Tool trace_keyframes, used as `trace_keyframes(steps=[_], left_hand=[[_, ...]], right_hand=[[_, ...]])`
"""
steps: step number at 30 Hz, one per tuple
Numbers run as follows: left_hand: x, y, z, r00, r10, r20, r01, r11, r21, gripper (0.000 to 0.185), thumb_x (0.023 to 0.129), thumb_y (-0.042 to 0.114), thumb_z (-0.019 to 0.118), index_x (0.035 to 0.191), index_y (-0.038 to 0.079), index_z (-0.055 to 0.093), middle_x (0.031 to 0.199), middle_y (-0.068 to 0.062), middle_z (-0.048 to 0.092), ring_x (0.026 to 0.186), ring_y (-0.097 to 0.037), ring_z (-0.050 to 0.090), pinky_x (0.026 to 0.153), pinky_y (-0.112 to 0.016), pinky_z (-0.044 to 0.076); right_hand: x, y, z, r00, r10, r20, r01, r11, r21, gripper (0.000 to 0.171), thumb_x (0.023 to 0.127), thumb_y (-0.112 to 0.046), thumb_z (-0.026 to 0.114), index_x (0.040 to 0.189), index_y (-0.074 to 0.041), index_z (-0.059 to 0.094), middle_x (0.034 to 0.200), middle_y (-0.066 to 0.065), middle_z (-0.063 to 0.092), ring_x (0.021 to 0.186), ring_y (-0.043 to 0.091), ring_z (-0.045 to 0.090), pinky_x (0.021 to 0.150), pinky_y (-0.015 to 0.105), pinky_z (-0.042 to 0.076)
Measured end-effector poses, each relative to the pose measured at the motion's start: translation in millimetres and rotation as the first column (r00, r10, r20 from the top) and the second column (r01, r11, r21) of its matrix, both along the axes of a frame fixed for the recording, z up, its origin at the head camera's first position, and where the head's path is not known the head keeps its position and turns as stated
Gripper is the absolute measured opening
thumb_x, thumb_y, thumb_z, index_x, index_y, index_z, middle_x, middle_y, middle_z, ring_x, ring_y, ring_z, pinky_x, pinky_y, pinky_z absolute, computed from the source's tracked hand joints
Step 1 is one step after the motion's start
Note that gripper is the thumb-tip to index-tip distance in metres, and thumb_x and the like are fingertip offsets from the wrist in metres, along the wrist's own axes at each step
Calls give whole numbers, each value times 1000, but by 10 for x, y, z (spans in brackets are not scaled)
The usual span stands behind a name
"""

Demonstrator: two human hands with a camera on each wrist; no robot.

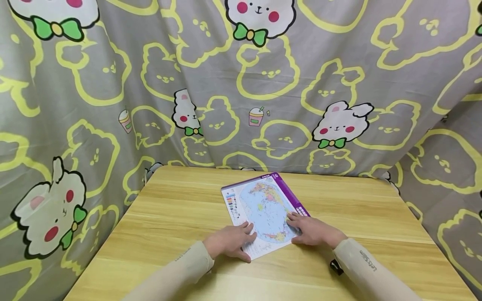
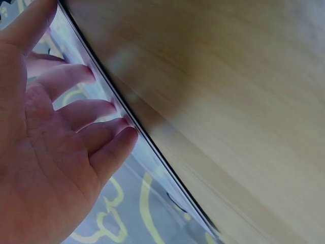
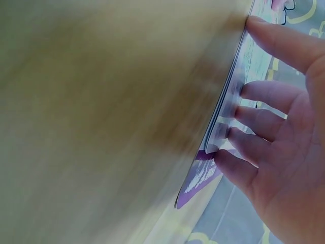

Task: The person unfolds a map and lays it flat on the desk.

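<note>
Left hand (image 1: 230, 242) and right hand (image 1: 310, 230) apart, fingers straight, resting flat on the near corners of the map sheet (image 1: 263, 211). Sheet lies flat mid-table (image 1: 169, 217), unlifted; looks like an early step, handling not begun. Curtain (image 1: 263, 83) behind

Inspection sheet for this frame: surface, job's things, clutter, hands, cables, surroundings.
Surface: light wooden table.
Job's things: laminated map sheet with a purple border, lying flat and askew on the table.
Clutter: nothing seen.
Hands: left hand rests flat on the sheet's near left corner; right hand rests flat on its right edge; fingers straight.
Cables: nothing seen.
Surroundings: grey cartoon rabbit-print curtain behind and beside the table.
</note>
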State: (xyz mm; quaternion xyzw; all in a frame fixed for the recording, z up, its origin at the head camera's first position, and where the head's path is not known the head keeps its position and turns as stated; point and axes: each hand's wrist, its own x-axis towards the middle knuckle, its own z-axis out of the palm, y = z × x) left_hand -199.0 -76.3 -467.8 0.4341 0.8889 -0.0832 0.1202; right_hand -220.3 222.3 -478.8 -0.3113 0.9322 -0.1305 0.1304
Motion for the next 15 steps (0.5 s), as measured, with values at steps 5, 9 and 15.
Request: trace_keyframes(steps=[5,9,15], left_hand=[[11,11,-2,1000,-6,-5,6,1000,5,80,81,65,55,144,18,42,151,-10,30,138,-23,29,105,-30,36],[18,15,-6,1000,-5,-11,5,1000,7,80,81,66,54,144,18,43,151,-10,31,138,-23,29,105,-31,36],[31,29,9,1000,2,5,-2,1000,13,80,81,65,54,144,18,42,151,-10,30,138,-23,29,106,-31,36]], right_hand=[[-22,-14,7,1000,-10,8,10,1000,-6,65,83,-32,71,134,3,50,148,19,34,136,38,29,107,53,28],[-36,-25,19,1000,-4,6,4,1000,-12,66,83,-32,71,133,4,50,147,20,35,135,39,29,107,54,28],[-64,-27,18,1000,-1,8,1,1000,-14,66,82,-31,72,133,4,51,147,20,36,135,39,30,107,53,28]])
